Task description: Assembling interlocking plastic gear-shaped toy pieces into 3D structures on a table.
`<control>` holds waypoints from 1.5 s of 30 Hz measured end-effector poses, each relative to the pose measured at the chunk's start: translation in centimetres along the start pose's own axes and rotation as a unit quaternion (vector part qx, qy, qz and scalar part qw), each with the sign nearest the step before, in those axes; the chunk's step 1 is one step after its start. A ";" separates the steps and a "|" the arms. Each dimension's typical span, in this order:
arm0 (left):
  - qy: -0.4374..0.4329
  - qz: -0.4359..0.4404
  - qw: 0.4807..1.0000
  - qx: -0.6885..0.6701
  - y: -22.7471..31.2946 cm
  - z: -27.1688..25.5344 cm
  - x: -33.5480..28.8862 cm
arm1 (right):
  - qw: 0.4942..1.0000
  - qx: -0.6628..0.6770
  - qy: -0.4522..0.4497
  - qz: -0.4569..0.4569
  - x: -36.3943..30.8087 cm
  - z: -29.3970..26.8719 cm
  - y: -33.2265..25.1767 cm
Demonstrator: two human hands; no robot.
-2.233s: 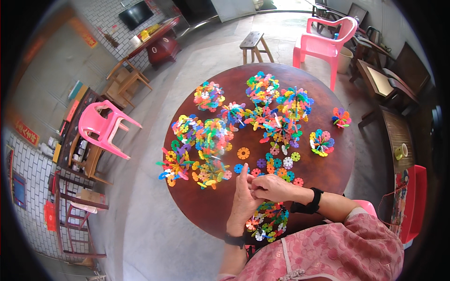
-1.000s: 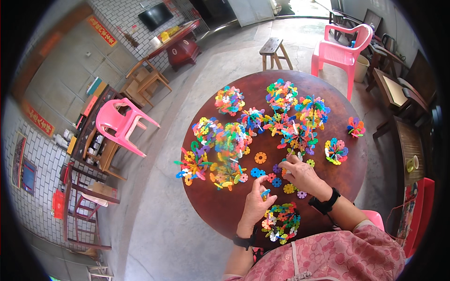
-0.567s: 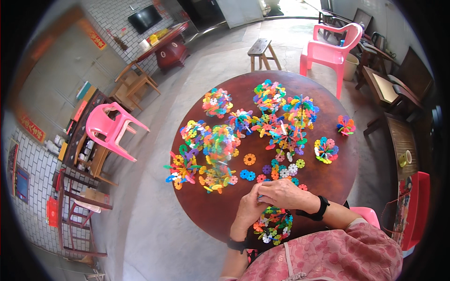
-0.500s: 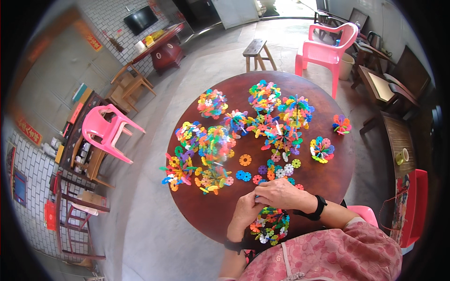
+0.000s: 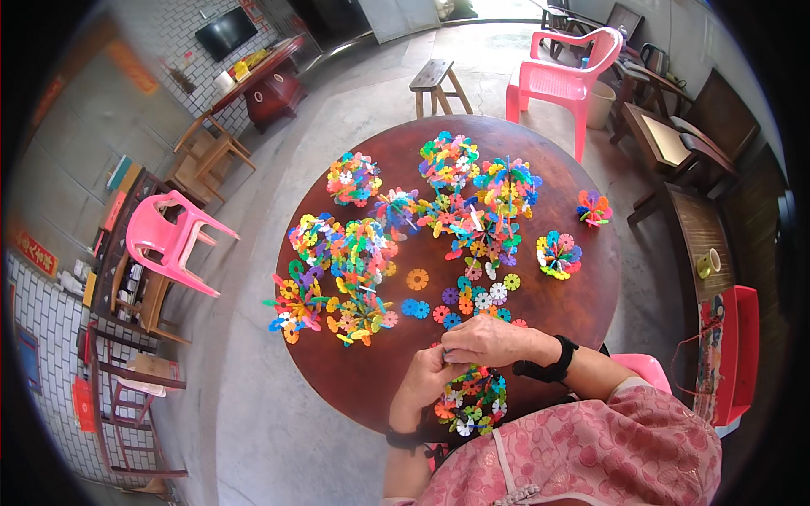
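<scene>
My left hand (image 5: 421,379) and my right hand (image 5: 489,339) meet over the near edge of the round table, fingers pinched together. The right lies partly over the left, and whatever small piece is between them is hidden by the fingers. Just below the hands sits a multicoloured ball of interlocking notched plastic discs (image 5: 472,403). Beyond the fingers lie several loose discs: white (image 5: 483,300), green (image 5: 512,282), a blue pair (image 5: 415,308) and an orange one (image 5: 417,279).
On the dark red table (image 5: 354,384), disc balls and clusters (image 5: 359,249) crowd the left and far middle. A small flower-like cluster (image 5: 594,208) and a round one (image 5: 558,255) stand to the right. Around it are a wooden stool (image 5: 432,76), pink chairs (image 5: 561,80) and a cup (image 5: 708,264).
The whole view has shifted slightly, moving the table and its things left and up in the picture. My hands stay pinched together above the disc ball.
</scene>
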State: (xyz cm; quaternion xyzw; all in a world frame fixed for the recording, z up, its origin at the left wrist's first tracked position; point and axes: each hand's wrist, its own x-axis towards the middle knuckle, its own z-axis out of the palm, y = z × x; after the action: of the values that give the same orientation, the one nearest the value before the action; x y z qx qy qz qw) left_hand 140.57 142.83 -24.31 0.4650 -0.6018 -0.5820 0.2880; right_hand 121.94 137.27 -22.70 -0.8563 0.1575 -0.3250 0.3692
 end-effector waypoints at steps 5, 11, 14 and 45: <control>0.001 0.061 0.995 0.073 -0.1 0.1 -0.1 | 0.998 0.067 -0.007 0.020 -0.5 -0.3 -0.3; 0.020 0.099 0.977 0.185 2.4 0.8 -0.6 | 1.000 0.002 -0.008 0.005 -0.9 -1.1 -1.7; -0.018 0.006 0.970 0.242 5.7 0.9 -1.3 | 0.999 0.027 -0.019 -0.011 -0.9 -2.5 -2.6; 0.187 0.050 0.961 0.198 1.4 0.8 -1.9 | 0.982 -0.040 -0.020 0.182 0.5 2.6 0.5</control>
State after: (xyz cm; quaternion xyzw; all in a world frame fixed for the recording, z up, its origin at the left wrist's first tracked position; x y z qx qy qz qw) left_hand 140.33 144.68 -22.73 0.5823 -0.6628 -0.3393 0.3264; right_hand 124.02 138.06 -24.16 -0.8335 0.3165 -0.2285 0.3910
